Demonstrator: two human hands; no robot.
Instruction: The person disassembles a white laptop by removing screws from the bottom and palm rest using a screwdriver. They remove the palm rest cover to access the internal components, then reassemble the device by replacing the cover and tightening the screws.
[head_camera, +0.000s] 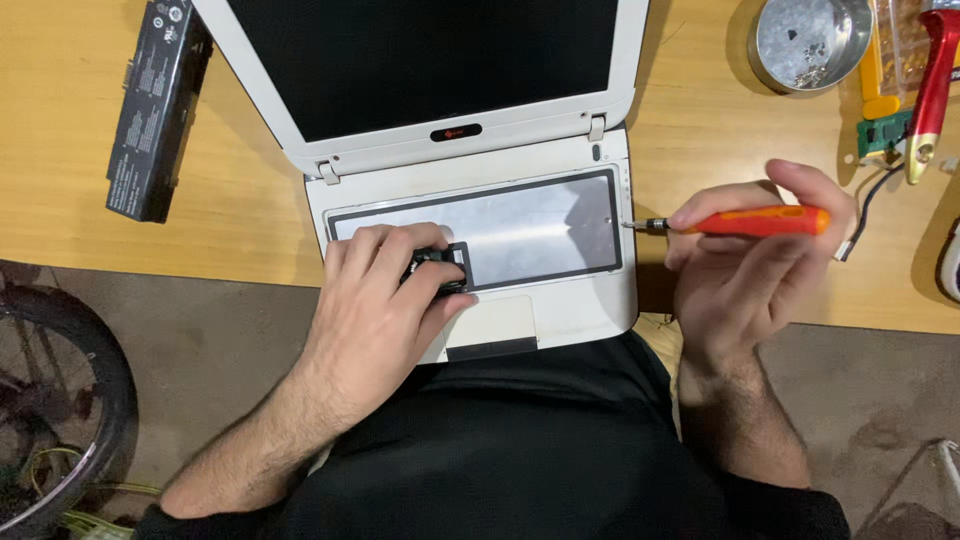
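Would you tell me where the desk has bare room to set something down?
Bare wood lies between the battery and the laptop, and between the laptop lid and the tin. The right edge is crowded with tools, and the right hand holds a screwdriver there.

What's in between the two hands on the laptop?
In the head view, between the left hand and the right hand lies the laptop's bare grey metal tray, keyboard removed. The orange screwdriver tip reaches its right edge.
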